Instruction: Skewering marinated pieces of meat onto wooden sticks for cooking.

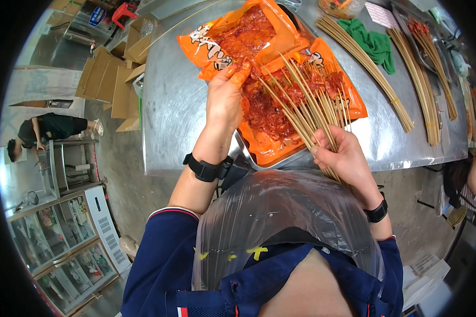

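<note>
My right hand (339, 152) grips a fanned bundle of bamboo skewers (291, 113), whose tips point up and left over the food. Sauce coats the fingers of my left hand (227, 93), which are pinched together at a piece of red marinated meat (255, 71). Beneath both hands, an open orange plastic bag (261, 155) with red marinated meat (267, 119) lies in a metal tray (250, 161). More skewers (333, 109), with meat pieces on their far ends, rest over the bag's right side. A second orange bag (291, 33) of meat lies just beyond.
On the steel table (174, 119) are bundled skewers (365, 75), another bundle (418, 87) and a green cloth (371, 41). Meat-tipped skewers (436, 67) lie far right. Cardboard boxes (107, 79) stand left of the table. A person (47, 126) is farther left, near a glass-door fridge (63, 233).
</note>
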Tool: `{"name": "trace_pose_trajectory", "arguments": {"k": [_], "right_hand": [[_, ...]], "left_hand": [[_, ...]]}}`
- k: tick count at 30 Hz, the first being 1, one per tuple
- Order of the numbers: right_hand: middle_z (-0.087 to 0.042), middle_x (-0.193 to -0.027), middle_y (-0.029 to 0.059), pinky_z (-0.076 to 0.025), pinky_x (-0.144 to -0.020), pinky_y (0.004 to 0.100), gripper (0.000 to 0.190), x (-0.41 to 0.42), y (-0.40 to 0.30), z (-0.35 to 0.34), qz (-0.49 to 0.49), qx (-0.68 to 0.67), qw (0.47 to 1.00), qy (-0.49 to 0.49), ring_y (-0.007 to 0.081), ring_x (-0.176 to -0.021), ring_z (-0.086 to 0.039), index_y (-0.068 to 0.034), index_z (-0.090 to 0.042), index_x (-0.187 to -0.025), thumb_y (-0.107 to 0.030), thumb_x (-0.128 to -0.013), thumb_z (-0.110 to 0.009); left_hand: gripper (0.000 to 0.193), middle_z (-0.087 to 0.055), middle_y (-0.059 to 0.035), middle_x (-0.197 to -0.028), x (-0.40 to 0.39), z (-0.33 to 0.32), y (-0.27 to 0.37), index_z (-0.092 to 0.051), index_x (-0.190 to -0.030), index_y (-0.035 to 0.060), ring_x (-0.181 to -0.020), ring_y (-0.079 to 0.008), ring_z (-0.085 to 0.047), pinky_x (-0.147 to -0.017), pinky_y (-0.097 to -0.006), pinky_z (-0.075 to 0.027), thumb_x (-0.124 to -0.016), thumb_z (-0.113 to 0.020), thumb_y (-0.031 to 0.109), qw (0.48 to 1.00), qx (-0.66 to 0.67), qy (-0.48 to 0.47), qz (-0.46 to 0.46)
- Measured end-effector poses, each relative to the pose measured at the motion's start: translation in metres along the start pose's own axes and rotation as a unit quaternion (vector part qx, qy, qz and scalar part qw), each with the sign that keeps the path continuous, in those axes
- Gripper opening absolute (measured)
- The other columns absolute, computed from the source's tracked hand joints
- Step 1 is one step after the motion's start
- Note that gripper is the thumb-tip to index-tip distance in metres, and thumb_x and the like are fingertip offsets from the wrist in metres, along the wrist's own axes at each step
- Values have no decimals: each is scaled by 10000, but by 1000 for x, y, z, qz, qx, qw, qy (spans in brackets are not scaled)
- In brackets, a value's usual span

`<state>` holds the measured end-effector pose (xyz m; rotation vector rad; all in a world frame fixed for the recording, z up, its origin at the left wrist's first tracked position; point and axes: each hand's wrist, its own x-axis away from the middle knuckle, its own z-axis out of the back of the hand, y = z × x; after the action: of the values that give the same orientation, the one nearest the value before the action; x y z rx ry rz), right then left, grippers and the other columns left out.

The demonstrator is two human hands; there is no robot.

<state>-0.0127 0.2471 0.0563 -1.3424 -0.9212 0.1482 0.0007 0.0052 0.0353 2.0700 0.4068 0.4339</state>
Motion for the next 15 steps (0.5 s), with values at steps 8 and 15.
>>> {"name": "trace_pose_trajectory", "arguments": {"k": [8, 15], "right_hand": [[-518, -754, -37, -434, -484, 182, 169, -2, 6, 3, 20, -2, 1000, 0, 46, -594, -544, -22, -531, -930, -60, -786, -611], [-549, -796, -9, -433, -481, 180, 182, -1, 5, 2, 25, -25, 999, -6, 52, -599, -543, -16, -515, -962, -57, -806, -598]], "left_hand": [[141, -630, -61, -867, 4, -7, 2, -595, -955, -6, -727, -114, -562, -648, -229, -449, -843, -575, 78, 1000, -15, -11, -11], [123, -620, -62, -852, 8, -6, -5, -590, -946, 4, -723, -123, -573, -630, -239, -453, -844, -563, 66, 999, -19, -26, 18]]}}
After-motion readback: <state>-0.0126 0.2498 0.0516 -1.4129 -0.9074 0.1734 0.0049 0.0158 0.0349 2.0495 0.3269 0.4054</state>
